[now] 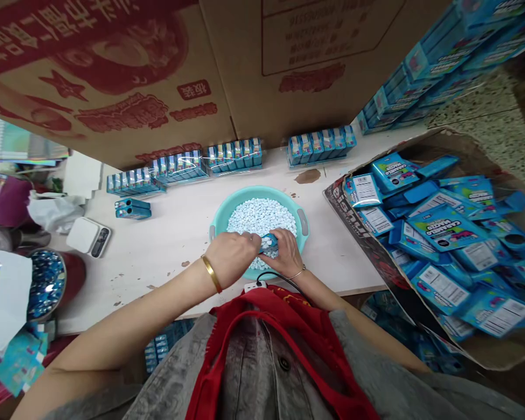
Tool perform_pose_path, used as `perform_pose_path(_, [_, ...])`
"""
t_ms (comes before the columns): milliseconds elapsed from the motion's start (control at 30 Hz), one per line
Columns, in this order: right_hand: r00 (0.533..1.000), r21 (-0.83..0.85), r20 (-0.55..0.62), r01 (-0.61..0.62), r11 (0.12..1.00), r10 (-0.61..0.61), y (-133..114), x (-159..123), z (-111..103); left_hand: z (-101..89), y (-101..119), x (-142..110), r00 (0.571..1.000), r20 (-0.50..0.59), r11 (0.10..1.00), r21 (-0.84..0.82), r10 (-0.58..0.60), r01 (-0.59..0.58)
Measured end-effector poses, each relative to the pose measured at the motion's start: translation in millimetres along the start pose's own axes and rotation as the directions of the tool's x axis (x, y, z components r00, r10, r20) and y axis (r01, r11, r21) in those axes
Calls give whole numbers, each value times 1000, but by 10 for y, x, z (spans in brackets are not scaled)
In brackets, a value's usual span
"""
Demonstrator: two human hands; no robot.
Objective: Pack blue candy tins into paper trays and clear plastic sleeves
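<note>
A turquoise basin (231, 201) full of small pale blue-white candies (262, 213) sits in front of me on the white table. Over the basin, my right hand (287, 255) is closed around a small blue candy box (269, 241), and pale candies show at its opening. My left hand (234, 256) is right beside the box, its fingers curled together and touching or nearly touching the opening. Whatever those left fingers hold, if anything, is hidden.
Wrapped rows of small boxes (235, 156) line a large carton (245, 70). Two small boxes (132, 208) and a white scale (88, 236) are at left, near a red bucket (72, 274). An open carton (359, 245) of blue boxes (446, 227) stands right.
</note>
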State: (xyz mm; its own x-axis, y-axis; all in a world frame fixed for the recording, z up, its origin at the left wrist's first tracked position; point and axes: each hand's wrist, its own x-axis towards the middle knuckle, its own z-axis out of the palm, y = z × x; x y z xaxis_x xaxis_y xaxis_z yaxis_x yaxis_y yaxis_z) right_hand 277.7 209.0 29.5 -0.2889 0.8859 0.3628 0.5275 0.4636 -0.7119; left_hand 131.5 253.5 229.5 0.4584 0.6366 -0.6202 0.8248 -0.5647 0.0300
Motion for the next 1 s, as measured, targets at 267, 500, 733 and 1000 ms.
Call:
perform_pose_path(267, [996, -11, 13, -83, 997, 83, 207, -79, -71, 509, -519, 225, 965, -242, 995, -6, -99, 100])
perform_pose_path(500, [992, 93, 88, -94, 991, 86, 259, -127, -248, 1685, -674, 1132, 957, -196, 944, -293, -213, 151])
perform_pose_path(733, [914, 322, -6, -382, 866, 405, 163, -105, -404, 2050, -140, 1283, 976, -210, 861, -506, -60, -56])
perform_pose_path(1000, [888, 432, -51, -393, 812, 457, 330, 47, -432, 1983, -342, 822, 962, -274, 687, -703, -21, -185])
